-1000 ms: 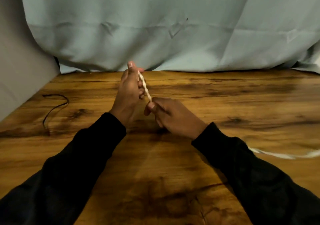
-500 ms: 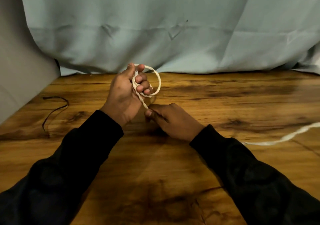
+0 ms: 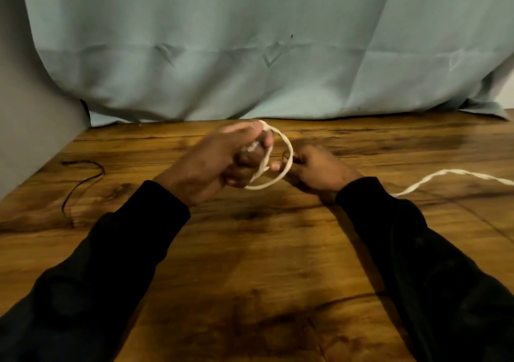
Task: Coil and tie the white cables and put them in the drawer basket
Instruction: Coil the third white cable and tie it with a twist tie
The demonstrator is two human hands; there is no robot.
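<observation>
A white cable (image 3: 288,150) forms a loop between my two hands above the middle of the wooden table (image 3: 250,264). My left hand (image 3: 219,161) grips the gathered turns of the loop, fingers curled round them. My right hand (image 3: 314,169) pinches the loop's right side. The cable's loose tail runs from under my right sleeve across the table to the right edge of the view. The drawer basket is not in view.
A thin black wire (image 3: 80,183) lies on the table at the far left. A blue-green cloth (image 3: 250,44) hangs behind the table's back edge. A grey wall (image 3: 25,127) stands on the left.
The loop has grown wider. My right hand has moved right and up to the loop's side, and the loose tail on the right has slid further onto the table.
</observation>
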